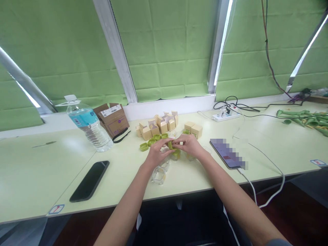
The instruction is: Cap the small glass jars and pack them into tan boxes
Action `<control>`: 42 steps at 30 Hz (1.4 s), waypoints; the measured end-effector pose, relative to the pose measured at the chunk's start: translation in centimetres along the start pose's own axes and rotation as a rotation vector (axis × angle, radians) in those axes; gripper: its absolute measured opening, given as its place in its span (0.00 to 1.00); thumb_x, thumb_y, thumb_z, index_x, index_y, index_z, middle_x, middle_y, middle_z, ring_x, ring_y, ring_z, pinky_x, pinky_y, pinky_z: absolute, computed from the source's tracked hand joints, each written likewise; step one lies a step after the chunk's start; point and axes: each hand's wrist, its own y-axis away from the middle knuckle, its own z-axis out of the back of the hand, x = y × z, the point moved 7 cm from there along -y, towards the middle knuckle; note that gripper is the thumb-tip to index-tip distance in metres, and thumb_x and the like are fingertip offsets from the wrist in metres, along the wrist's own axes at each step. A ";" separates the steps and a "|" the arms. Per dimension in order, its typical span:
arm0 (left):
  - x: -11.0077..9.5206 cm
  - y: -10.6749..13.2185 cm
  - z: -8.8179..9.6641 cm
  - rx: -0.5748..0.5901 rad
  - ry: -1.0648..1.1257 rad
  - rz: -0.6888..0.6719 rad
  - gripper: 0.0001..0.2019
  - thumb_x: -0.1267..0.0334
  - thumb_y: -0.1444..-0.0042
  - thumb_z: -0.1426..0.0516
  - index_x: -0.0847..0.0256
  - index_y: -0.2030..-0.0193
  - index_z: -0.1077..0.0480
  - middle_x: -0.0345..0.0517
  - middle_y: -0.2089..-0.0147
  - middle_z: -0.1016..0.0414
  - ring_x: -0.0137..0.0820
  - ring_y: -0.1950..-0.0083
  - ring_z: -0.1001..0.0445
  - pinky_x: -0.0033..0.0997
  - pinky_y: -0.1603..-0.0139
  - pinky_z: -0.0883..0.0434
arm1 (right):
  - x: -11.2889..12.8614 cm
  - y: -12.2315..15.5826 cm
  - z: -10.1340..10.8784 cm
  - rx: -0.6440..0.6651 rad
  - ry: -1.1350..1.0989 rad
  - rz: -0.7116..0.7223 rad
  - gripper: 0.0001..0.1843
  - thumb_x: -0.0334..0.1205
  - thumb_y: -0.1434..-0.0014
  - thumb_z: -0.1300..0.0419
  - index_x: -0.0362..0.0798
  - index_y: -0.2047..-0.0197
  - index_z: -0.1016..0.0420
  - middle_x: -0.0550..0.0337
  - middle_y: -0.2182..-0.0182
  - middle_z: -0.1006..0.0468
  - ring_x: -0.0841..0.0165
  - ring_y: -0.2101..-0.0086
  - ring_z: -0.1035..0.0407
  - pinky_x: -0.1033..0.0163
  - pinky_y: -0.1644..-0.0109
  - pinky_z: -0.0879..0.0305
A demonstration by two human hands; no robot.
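Note:
Between my two hands, above the middle of the table, is a small green square lid-like piece point(170, 145). My left hand point(158, 152) grips its left side, with the thumb low and the fingers above. From the right, the fingers of my right hand point(188, 144) pinch it too and reach into its hollow side. Several similar green pieces point(144, 147) lie in a slanting row beyond my left hand. Clear plastic containers point(159, 175) stand below my left hand, and another green piece point(176, 154) sits just under the held one. More clear containers are partly hidden by my right hand.
Several opened small cardboard boxes point(161, 124) stand behind the green pieces, with closed ones point(196, 130) to their right. A large water bottle point(89, 124), a brown carton point(112, 119) and a black phone point(89, 181) are left. A charging phone point(227, 153) and power strip point(225, 114) are right.

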 end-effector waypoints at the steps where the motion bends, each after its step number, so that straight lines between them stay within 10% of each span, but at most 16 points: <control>1: 0.0 0.0 0.0 0.000 -0.006 0.006 0.22 0.58 0.43 0.33 0.55 0.42 0.27 0.48 0.50 0.18 0.37 0.51 0.19 0.40 0.49 0.22 | 0.0 0.0 0.1 -0.004 -0.006 -0.003 0.07 0.45 0.40 0.32 0.55 0.61 0.13 0.59 0.69 0.16 0.69 0.70 0.26 0.65 0.67 0.33; 18: 0.5 0.0 0.8 -0.070 -0.037 0.128 0.23 0.65 0.43 0.35 0.55 0.41 0.31 0.46 0.50 0.19 0.32 0.58 0.20 0.35 0.54 0.22 | 0.4 0.2 2.0 -0.179 0.000 -0.032 0.13 0.45 0.36 0.39 0.52 0.54 0.15 0.57 0.60 0.14 0.67 0.65 0.22 0.66 0.69 0.28; 42: -0.5 -0.1 0.3 0.021 0.004 0.028 0.19 0.67 0.42 0.37 0.56 0.44 0.30 0.49 0.48 0.22 0.36 0.50 0.24 0.38 0.53 0.25 | 0.1 0.1 0.1 0.080 0.044 -0.094 0.16 0.48 0.37 0.36 0.53 0.48 0.19 0.58 0.62 0.15 0.67 0.66 0.21 0.65 0.65 0.26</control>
